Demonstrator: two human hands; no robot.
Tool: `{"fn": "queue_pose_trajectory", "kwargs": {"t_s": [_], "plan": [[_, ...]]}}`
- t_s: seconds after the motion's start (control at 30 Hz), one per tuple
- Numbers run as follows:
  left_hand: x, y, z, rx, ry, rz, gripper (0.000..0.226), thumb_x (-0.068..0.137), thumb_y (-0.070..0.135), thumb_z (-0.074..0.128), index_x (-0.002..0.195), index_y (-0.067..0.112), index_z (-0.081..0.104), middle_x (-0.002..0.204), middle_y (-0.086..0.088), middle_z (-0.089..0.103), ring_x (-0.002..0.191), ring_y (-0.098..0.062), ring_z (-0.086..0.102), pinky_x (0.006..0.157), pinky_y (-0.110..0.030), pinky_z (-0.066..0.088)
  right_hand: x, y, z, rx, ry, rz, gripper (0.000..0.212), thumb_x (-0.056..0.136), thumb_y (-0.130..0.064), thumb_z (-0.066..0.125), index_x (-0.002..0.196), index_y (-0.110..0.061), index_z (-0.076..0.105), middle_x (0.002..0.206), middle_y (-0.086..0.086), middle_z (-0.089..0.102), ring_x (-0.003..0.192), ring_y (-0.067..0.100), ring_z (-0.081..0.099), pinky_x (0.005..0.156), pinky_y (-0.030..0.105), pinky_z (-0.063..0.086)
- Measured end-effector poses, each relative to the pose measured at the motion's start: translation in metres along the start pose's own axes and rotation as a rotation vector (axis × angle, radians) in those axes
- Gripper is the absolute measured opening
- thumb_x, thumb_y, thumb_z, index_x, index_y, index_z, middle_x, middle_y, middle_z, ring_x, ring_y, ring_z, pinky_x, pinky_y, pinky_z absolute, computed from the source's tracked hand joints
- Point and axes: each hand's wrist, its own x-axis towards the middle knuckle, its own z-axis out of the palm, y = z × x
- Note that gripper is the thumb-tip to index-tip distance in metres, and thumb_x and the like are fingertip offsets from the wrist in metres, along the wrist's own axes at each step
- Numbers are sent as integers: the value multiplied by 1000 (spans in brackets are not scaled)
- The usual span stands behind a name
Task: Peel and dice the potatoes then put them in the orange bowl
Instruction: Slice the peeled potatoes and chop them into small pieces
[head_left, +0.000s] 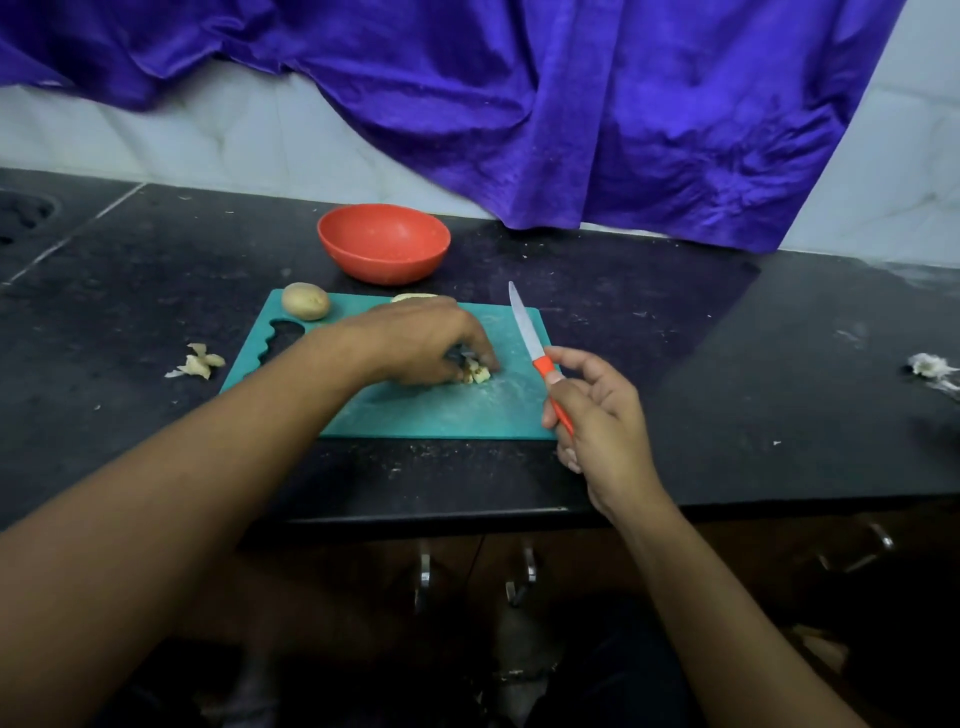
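potato dice mid cutting board, near bench front edge | left grip curled, pinching them | right grip wrapped round knife, blade up | orange bowl beyond board | we fear loose dice dropping on the bench mid-carry, blade nicking knuckles

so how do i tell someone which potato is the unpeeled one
Find the teal cutting board on the black counter. At its far left corner, near the orange bowl, sits the whole potato. It is rounded and tan-skinned, unlike the pale diced pieces under the left hand.
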Motion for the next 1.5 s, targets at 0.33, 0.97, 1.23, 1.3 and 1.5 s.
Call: {"fn": "queue_pose_trajectory", "kwargs": {"t_s": [0.33,0.97,1.23,1.3,1.5], "plan": [[-6,10,15,76,224,-69,20,90,43,72,109,38,77,107,18,72,111,-13,55,92,-38,39,1,1,-2,45,-11,-17,25,105,-13,55,127,-22,64,69,11,58,40,7,35,36,22,27],[-25,42,53,-7,570,-364,24,88,48,66,102,31,75,93,10,73,104,-20,55,90,-43,36,-7,-37,17,-1066,-92,-145,42,104,-25,49,145,-36,52,103,-8,65,77,10,62,65,29,51],[-26,42,49,-111,585,-385,12,88,46,72,97,40,77,87,12,72,103,-19,55,88,-42,33,-4,-58,44,-1314,-173,-122,33,102,-28,50,134,-25,60,95,-6,56,86,15,60,72,35,54],[-25,41,49,-107,577,-394,12,88,46,72,97,40,78,87,10,72,104,-20,54,88,-42,33,-1,-63,48,-1340,-182,-108,28,101,-27,52,126,-23,63,90,-5,56,83,15,58,69,34,52],[-23,38,51,-135,579,-417,12,88,44,71,96,41,79,87,10,73,106,-20,54,89,-40,30,-5,-58,60,-1408,-167,-117,28,100,-25,55,126,-20,60,95,-1,58,87,20,60,70,35,50]]}}
